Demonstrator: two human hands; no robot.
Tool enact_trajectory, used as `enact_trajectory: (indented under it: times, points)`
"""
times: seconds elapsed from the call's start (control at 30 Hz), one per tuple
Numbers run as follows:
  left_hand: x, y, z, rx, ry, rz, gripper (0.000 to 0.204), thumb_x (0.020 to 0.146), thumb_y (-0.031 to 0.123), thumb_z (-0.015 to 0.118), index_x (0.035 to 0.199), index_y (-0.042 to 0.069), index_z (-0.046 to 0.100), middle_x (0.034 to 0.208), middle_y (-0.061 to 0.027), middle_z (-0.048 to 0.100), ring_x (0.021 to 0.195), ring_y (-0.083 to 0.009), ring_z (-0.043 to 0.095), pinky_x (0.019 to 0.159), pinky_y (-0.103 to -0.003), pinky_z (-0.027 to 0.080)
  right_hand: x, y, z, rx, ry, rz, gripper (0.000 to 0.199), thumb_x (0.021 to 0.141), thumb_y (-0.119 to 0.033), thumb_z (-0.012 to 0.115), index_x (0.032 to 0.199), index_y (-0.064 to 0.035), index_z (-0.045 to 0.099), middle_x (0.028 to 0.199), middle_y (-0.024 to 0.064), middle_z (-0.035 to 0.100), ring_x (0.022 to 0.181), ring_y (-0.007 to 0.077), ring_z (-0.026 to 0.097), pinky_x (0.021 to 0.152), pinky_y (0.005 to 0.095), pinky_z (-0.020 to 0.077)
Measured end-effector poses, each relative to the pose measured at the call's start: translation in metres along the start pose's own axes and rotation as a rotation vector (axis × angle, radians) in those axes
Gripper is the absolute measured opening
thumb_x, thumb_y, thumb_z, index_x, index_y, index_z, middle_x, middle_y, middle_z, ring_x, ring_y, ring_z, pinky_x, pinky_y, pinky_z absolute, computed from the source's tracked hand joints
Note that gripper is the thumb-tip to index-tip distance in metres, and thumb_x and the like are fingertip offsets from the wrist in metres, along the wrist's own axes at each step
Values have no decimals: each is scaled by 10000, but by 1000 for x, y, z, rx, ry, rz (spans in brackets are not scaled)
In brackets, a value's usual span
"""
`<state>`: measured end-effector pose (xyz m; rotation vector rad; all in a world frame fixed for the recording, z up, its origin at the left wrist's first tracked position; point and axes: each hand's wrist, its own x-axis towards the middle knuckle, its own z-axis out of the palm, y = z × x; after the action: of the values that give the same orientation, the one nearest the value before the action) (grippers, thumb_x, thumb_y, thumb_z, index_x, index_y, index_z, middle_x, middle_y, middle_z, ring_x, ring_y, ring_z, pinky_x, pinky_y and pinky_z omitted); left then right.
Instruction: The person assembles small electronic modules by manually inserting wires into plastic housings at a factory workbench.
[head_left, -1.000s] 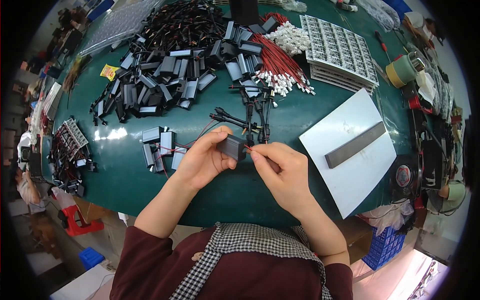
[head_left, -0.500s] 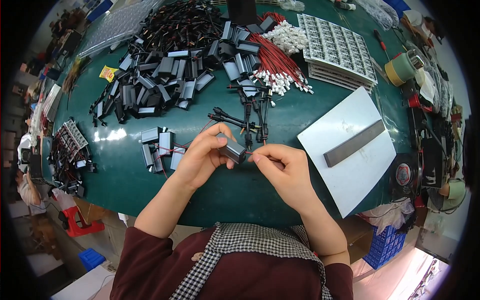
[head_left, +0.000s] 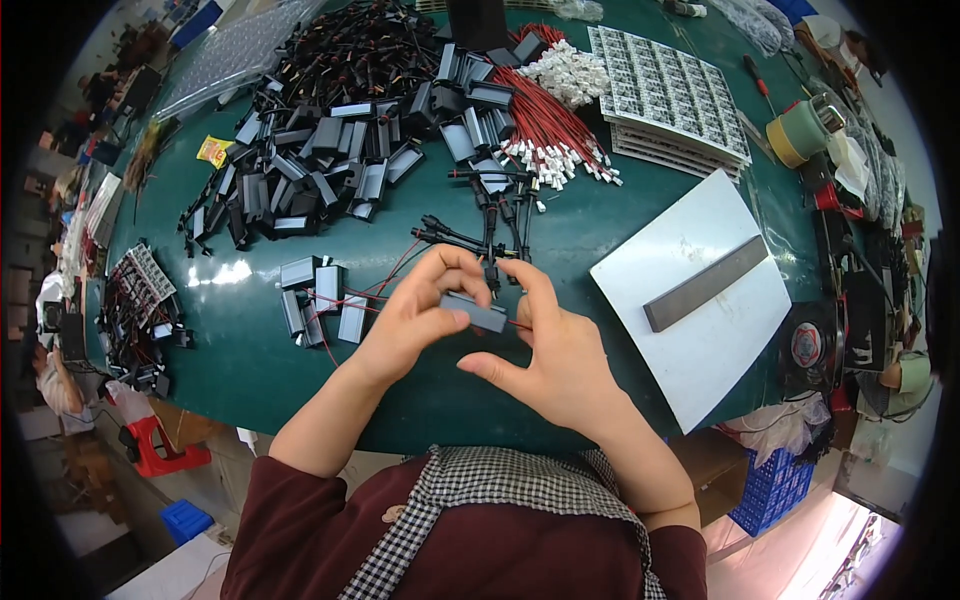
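Left hand (head_left: 400, 325) grips a small grey metal housing (head_left: 482, 315) at the frame's centre; right hand (head_left: 560, 365) spreads beside it.

The left fingertips cover the housing's left end; a short red wire (head_left: 517, 324) shows at its right end, and whether the right hand's bent rear fingers touch it cannot be told, though thumb and index finger stand wide apart. The fisheye rim cuts off people at both edges. The green tabletop (head_left: 420, 410) carries heaped housings (head_left: 320, 165) at upper left, printed circuit panels (head_left: 665, 85) at upper right and a white board (head_left: 690, 370) at right; a blue crate (head_left: 770, 492) sits at lower right. Half a second earlier the right fingers pinched the wire; now they are spread, and the housing is turned.
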<state>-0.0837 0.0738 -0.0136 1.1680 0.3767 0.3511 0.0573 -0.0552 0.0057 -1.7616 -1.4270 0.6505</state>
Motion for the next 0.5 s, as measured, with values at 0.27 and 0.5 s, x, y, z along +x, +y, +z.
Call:
enact_trajectory:
  times: [0.27,0.5]
  points:
    - [-8,-2,9,265,-202,164,539,775,43,494,1291,4,343,1048,-100,513,1041,-183,493,984,-345,349,-1,3,2,-12,-32,-82,815,793,-449,695,1367,1,332,931,145,628,742,284,661,604,365,520]
    - [-6,3,4,452,-145,426,399,796,129,541,1172,0,522,1204,-129,478,1091,-235,486,1010,-378,339,-2,10,10,-97,163,-256,742,793,-364,705,1354,3,386,941,142,623,731,276,654,581,336,519]
